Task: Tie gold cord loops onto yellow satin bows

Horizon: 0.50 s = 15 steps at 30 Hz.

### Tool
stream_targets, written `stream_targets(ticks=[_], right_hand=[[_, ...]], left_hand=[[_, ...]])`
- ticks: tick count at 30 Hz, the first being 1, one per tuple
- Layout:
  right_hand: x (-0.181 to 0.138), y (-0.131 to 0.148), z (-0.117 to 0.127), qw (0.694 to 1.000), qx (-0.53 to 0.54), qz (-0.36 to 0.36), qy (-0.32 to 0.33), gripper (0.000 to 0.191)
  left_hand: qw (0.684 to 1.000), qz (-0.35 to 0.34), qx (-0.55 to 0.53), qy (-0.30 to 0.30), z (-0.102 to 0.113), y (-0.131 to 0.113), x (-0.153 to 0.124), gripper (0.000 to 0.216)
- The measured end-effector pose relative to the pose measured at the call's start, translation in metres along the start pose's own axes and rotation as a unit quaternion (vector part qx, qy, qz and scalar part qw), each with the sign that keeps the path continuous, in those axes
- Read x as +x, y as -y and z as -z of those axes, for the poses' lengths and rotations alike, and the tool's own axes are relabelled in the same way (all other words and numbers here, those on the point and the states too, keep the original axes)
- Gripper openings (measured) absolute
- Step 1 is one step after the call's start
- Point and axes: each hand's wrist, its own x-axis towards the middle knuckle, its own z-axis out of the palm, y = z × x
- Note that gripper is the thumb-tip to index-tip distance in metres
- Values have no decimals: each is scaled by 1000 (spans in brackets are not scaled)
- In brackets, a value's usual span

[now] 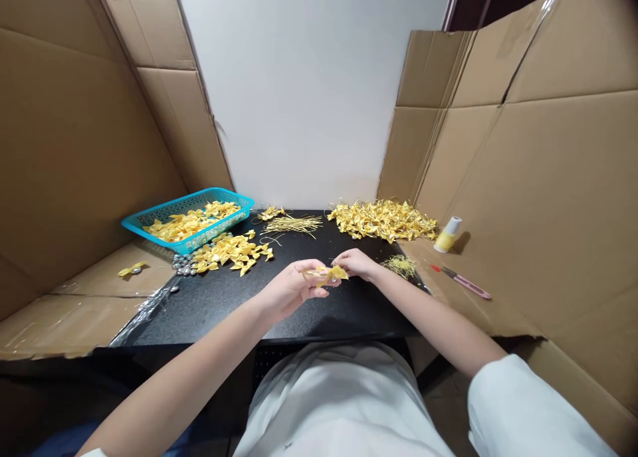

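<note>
My left hand [294, 287] is closed on a yellow ribbon bow [336, 273], holding it above the black table [219, 314] near its front edge. A small shiny bead shows on the underside of the bow. My right hand [357, 263] is at the bow's right side, thumb and fingers pinched together; what they hold, if anything, is too small to make out. Beyond my left hand lies a loose pile of yellow bows [234, 250], with shiny round beads [184, 264] at its left.
A blue basket [187, 246] holds more yellow bows. Cut yellow cords [294, 225] lie at the back, beside a heap of corded bows [383, 219]. To the right are thread scraps [400, 266], a thread spool [447, 236] and a pink-handled tool [471, 285]. Cardboard walls [548, 198] enclose both sides.
</note>
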Motion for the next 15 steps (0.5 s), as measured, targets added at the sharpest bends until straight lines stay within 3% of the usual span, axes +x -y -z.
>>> stream_targets(ticks=[5, 9, 11, 13, 15], right_hand=[[3, 1, -1, 999, 10, 12, -31, 11], [4, 2, 2, 993, 52, 45, -93, 32], [-5, 1, 3, 991, 74, 52, -102, 25], [-21, 0, 4, 993, 84, 34, -76, 8], [-42, 0, 2, 996, 90, -22, 8, 27]], left_hand=[[994, -5, -110, -19, -9, 10, 0, 32], [993, -5, -97, -62, -7, 15, 9, 28], [994, -8, -76, -83, -3, 15, 16, 26], [993, -14, -57, -101, 1, 15, 23, 25], [992, -20, -37, -115, 4, 16, 28, 23]])
